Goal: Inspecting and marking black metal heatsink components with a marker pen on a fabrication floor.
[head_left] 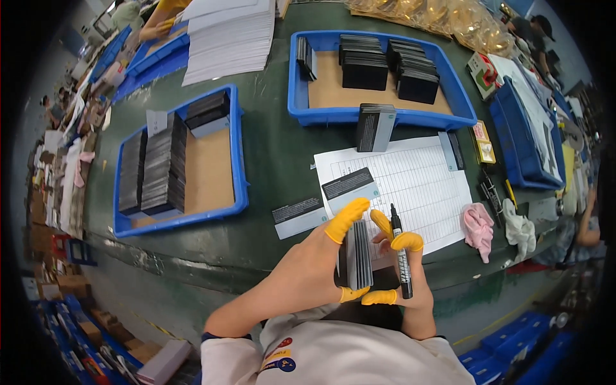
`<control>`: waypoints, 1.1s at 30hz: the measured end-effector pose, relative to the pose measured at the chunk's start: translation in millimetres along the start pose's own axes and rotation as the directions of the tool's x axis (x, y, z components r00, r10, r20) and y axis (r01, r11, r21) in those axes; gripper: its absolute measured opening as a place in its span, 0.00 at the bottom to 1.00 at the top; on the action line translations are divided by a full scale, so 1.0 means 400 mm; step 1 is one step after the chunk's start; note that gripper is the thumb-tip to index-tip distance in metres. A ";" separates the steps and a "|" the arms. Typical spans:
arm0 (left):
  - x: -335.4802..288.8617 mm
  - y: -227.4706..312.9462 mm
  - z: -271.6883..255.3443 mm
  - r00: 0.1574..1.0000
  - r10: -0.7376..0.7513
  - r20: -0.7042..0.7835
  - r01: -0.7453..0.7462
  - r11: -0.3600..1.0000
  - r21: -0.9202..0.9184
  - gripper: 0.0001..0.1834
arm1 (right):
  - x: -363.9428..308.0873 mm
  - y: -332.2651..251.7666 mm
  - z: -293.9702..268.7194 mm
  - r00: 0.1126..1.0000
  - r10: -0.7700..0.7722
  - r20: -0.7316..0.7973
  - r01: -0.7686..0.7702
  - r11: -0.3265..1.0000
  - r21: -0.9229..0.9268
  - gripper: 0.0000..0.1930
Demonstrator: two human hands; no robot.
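My left hand point(311, 266), with yellow finger cots, is closed around a small stack of thin black-and-grey cards point(360, 256), held on edge near the table's front. Beside it, my right hand point(418, 276), also in yellow finger cots, grips a black marker pen point(402, 256) pointing away from me. Its fingertips are close to the stack. Beyond both hands lies a white printed sheet with a ruled table point(423, 199). One black-and-grey card point(350, 186) rests on the sheet's left part, another card point(299, 217) to its left. A card bundle point(375, 128) stands against the far tray.
Two blue trays, one at left point(240, 163) and one at the back point(385, 116), hold rows of black cards. Pink cloth point(478, 232) and white cloth point(520, 230) lie at right, near another blue bin point(523, 138). Paper stacks point(231, 38) stand at the far left.
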State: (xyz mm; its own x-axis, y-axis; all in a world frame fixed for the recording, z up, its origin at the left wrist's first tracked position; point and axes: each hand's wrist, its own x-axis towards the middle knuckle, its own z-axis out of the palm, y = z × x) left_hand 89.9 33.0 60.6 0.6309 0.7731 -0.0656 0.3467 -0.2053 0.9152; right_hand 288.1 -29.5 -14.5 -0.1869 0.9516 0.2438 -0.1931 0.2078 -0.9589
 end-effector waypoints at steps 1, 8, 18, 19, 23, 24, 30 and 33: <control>0.002 0.015 -0.007 1.000 -0.001 -0.013 0.001 1.000 -0.018 0.53 | -0.004 0.000 0.002 1.000 0.013 0.014 -0.013 1.000 -0.011 0.51; -0.001 0.017 0.008 0.992 0.102 0.068 -0.117 0.956 0.268 0.51 | -0.013 -0.024 0.021 0.983 0.165 -0.079 -0.141 0.959 0.246 0.44; 0.007 0.023 0.022 0.987 0.126 0.097 -0.150 0.942 0.299 0.50 | -0.032 0.024 -0.019 0.982 0.142 -0.122 -0.112 0.968 0.224 0.45; 0.008 0.019 0.025 0.987 0.129 0.097 -0.152 0.941 0.301 0.50 | -0.030 0.021 -0.020 0.983 0.139 -0.122 -0.109 0.969 0.223 0.45; 0.004 0.015 0.031 0.980 0.197 0.000 -0.194 0.966 0.170 0.43 | -0.030 0.018 -0.019 0.989 0.109 -0.097 -0.090 0.980 0.180 0.46; 0.003 0.016 0.030 0.984 0.179 0.004 -0.178 0.975 0.132 0.47 | -0.031 0.018 -0.018 0.988 0.120 -0.093 -0.100 0.976 0.195 0.46; -0.001 0.020 0.034 0.989 0.138 0.045 -0.143 0.983 0.117 0.51 | -0.031 0.004 -0.006 0.981 0.101 -0.164 -0.063 0.972 0.226 0.42; -0.001 0.027 0.034 0.991 0.122 0.048 -0.129 0.966 0.224 0.49 | -0.038 0.040 -0.016 0.901 0.119 -0.418 0.046 0.930 0.364 0.32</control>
State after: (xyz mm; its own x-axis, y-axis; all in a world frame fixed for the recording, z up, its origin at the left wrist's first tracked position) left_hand 102.8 22.1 64.9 0.7011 0.7125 0.0270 0.4086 -0.4325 0.8037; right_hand 293.9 -39.2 -34.5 0.2113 0.9764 0.0444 -0.5390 0.1543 -0.8280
